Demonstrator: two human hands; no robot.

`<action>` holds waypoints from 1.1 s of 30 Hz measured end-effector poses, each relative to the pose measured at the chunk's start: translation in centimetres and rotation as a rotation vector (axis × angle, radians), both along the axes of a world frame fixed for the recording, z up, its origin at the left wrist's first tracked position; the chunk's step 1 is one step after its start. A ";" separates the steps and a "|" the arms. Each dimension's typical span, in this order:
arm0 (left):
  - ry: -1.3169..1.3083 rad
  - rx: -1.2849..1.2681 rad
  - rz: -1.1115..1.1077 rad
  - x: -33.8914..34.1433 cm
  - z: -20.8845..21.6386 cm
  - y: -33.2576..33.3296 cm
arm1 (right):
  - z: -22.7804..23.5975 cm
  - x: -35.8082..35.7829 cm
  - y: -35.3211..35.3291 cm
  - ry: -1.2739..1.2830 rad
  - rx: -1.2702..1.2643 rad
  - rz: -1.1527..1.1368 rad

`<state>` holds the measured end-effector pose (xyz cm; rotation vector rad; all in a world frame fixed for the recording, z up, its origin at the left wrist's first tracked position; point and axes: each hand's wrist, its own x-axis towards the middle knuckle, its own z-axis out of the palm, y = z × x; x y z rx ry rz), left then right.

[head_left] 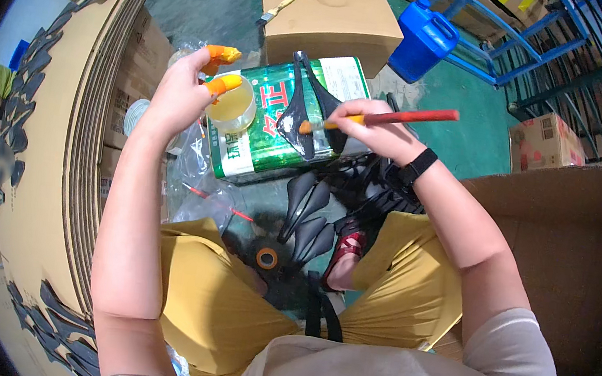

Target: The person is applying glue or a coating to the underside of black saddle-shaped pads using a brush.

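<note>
My right hand grips a paintbrush with a red handle. Its bristles touch the wide end of a black, tapered piece that has a whitish wet-looking patch. That piece lies on a green and white metal can; a second black piece lies beside it, partly behind my right hand. My left hand is open with nothing between its fingers, orange covers on the thumb and fingertips. Close to those fingertips, a clear plastic cup of yellowish liquid stands on the can.
Several black pieces lie on the floor near my feet, by a roll of tape. Ahead stand a cardboard box with another brush and a blue jerrycan. Stacked cardboard sheets bearing black pieces rise at left.
</note>
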<state>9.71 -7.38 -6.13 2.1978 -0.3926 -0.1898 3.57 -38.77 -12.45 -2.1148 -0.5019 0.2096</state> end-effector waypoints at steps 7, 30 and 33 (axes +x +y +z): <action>0.026 -0.039 0.020 0.1 1.1 -0.7 | -0.5 0.4 -0.1 0.063 0.043 -0.023; 0.144 0.902 -0.316 18.7 -12.7 -16.6 | 8.0 4.1 -9.8 -0.322 0.587 -0.644; 0.199 0.850 -0.270 18.3 -12.1 -16.5 | 7.1 5.2 -11.6 -0.295 0.481 -0.735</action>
